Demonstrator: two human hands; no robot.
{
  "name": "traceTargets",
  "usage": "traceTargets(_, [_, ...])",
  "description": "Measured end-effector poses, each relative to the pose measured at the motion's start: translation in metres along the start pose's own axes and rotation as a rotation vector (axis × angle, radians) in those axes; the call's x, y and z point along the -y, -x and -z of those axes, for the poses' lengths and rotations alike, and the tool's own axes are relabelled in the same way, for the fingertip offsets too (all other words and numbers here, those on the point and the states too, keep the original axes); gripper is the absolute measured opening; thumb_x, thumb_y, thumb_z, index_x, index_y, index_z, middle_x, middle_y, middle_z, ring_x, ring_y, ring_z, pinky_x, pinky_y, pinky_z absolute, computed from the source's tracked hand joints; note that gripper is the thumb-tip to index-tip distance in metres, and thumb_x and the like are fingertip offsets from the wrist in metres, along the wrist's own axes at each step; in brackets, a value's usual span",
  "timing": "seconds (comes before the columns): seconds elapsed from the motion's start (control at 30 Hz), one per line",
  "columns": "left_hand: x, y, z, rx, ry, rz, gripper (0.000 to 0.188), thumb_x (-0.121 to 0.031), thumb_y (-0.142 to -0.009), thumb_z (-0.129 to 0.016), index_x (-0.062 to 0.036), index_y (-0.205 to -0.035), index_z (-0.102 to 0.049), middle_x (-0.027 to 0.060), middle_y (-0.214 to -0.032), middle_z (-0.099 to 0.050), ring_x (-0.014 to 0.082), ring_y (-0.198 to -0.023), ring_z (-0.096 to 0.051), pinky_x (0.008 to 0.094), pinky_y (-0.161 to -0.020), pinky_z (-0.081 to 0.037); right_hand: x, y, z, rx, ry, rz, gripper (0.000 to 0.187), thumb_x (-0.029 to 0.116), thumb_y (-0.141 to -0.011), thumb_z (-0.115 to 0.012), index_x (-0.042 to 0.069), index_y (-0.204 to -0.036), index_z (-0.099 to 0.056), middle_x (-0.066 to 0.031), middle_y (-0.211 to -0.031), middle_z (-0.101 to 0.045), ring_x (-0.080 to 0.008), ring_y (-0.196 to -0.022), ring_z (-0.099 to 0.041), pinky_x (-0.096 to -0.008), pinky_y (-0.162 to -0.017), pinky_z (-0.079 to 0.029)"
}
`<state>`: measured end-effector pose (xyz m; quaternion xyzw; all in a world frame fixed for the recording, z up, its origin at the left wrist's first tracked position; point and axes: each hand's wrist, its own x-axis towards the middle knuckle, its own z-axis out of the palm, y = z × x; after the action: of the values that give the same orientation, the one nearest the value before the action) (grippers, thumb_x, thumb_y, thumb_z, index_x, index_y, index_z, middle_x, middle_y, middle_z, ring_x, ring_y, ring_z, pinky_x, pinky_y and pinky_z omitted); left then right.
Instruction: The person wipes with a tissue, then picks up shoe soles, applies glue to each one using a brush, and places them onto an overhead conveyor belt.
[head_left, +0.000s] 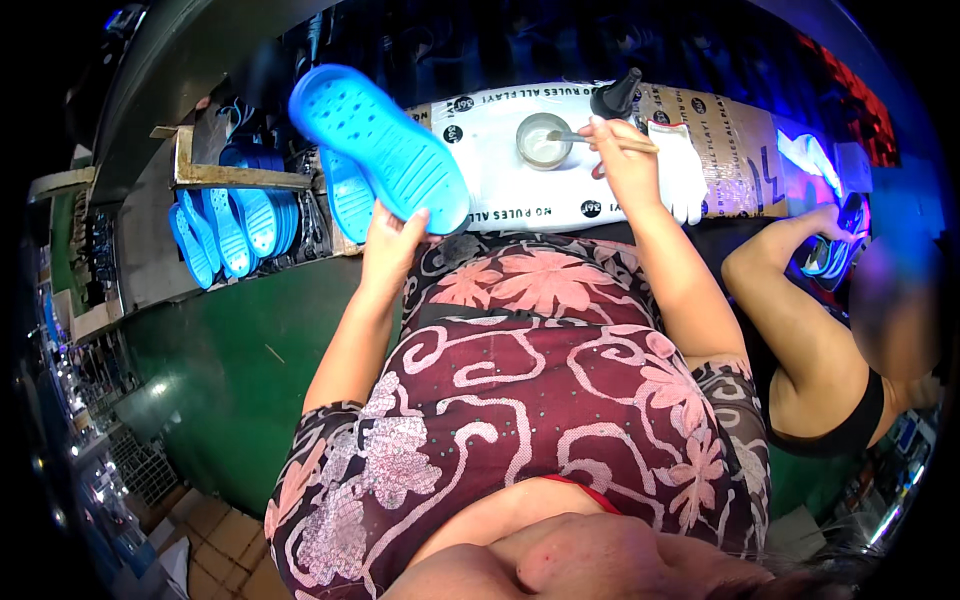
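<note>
I can make out dark block lettering and round dark marks along the edges of the white wrapping (pixel 495 185) on the bench, and more dark print on the brown cardboard (pixel 738 150) to its right; on the face of the blue sole (pixel 375 140) I see only holes and ridges.

That sole is in the left hand (pixel 398 238), which grasps its near end with the thumb on the upper face; the rest of it stretches far and left from the hand, above a second blue sole (pixel 346 203). Farther left, more blue soles (pixel 262 222) stand in a row beside a wooden frame (pixel 183 165).

The right hand (pixel 625 165) pinches a brush (pixel 610 141), its tip over the right side of a round bowl (pixel 545 163) with whitish contents. The bowl sits on the wrapping, to the right of the sole. Just beyond the right hand I see a black cone-shaped nozzle (pixel 620 92). At the far right, a co-worker's hand (pixel 828 222) touches a strappy item (pixel 838 258).
</note>
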<state>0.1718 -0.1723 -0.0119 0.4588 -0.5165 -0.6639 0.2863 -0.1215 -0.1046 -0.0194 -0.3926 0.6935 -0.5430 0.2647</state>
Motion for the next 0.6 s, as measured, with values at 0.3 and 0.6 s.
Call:
traceTargets(0.3, [-0.019,-0.016,-0.058,-0.075,-0.028,-0.424,0.039,-0.001,-0.081,-0.057,0.0022,-0.117,-0.041,0.0123,-0.101,-0.058,0.0155,-0.086,-0.06,0.0275,-0.073,-0.05,0.066,0.048,0.016,0.066,-0.264,0.086,0.03,0.022,-0.092,-0.051,-0.002,-0.08,-0.066,-0.0077,-0.072,-0.063,-0.0132,-0.066,-0.055,-0.0264,-0.066,-0.044])
traceTargets(0.6, [-0.026,-0.011,-0.069,-0.07,-0.257,-0.698,0.042,0.001,-0.076,-0.061,0.0044,-0.114,-0.044,0.0119,-0.092,-0.061,0.014,-0.082,-0.061,0.0266,-0.073,-0.049,0.078,0.052,0.006,0.132,0.157,0.671,0.021,0.017,-0.086,-0.056,0.005,-0.071,-0.065,-0.0057,-0.066,-0.062,-0.021,-0.062,-0.055,-0.0362,-0.078,-0.04])
